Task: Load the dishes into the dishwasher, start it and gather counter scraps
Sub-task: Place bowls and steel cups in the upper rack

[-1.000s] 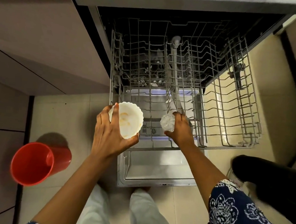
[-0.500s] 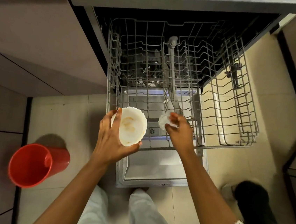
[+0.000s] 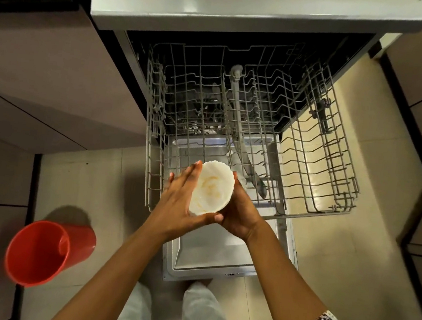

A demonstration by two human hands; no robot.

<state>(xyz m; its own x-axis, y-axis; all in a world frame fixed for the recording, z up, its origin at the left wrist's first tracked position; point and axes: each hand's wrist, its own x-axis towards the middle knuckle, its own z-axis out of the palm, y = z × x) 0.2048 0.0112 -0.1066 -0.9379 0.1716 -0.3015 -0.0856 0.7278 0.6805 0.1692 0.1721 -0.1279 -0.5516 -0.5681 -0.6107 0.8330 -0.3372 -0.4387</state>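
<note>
Our left hand (image 3: 179,201) and right hand (image 3: 240,215) hold the dirty bowl (image 3: 212,188); we should tip it gently between the rack (image 3: 333,172) wires ahead.

Smeared white scalloped bowl (image 3: 212,188), tilted

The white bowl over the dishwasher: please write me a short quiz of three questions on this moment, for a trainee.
1. True or false: the white bowl already sits in the rack.
2. Which hands touch the bowl? A) left only B) right only C) both
3. Fill in: on the floor, to the person's left, stands a red ____.

Key
1. False. The bowl is held above the front edge of the pulled-out rack, which looks empty.
2. C. The left hand lies along one side of it, and the right hand cups the other side from below.
3. Bucket. It stands apart from the open dishwasher door.
</note>
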